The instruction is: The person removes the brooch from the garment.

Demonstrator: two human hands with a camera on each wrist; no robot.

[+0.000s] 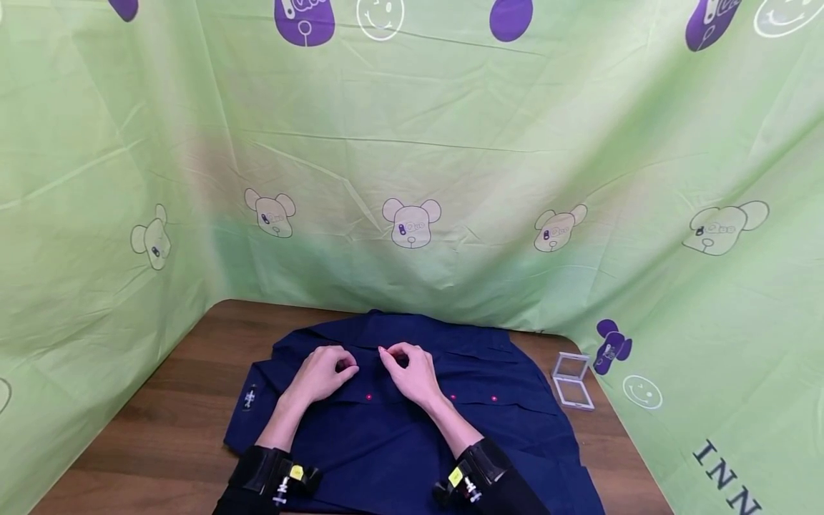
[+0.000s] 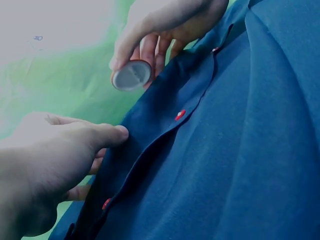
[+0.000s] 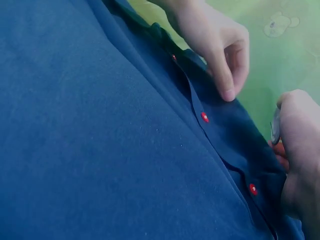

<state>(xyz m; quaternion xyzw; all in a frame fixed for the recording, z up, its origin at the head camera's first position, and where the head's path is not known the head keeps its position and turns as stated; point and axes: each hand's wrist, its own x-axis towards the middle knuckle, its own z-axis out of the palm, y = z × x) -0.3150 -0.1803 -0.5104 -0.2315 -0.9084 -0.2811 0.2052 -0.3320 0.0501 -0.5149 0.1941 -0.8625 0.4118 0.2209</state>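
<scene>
A navy blue shirt (image 1: 386,443) lies spread on the wooden table, with small red buttons (image 2: 180,115) along its front opening. On the left, my left hand (image 1: 325,373) pinches the shirt's edge between thumb and fingers; in the left wrist view the thumb lies on top of the cloth. My right hand (image 1: 412,372) holds a round badge (image 2: 131,75) by its rim, just above the cloth. The badge's grey back and thin reddish edge show in the left wrist view; its front is hidden. In the right wrist view the badge (image 3: 275,126) appears nearly edge-on.
A hinged, clear square case (image 1: 573,383) lies unfolded at the table's right side. A small silvery item or print (image 1: 249,398) shows on the shirt at the left. Green printed cloth (image 1: 412,157) hangs around the brown table (image 1: 154,415).
</scene>
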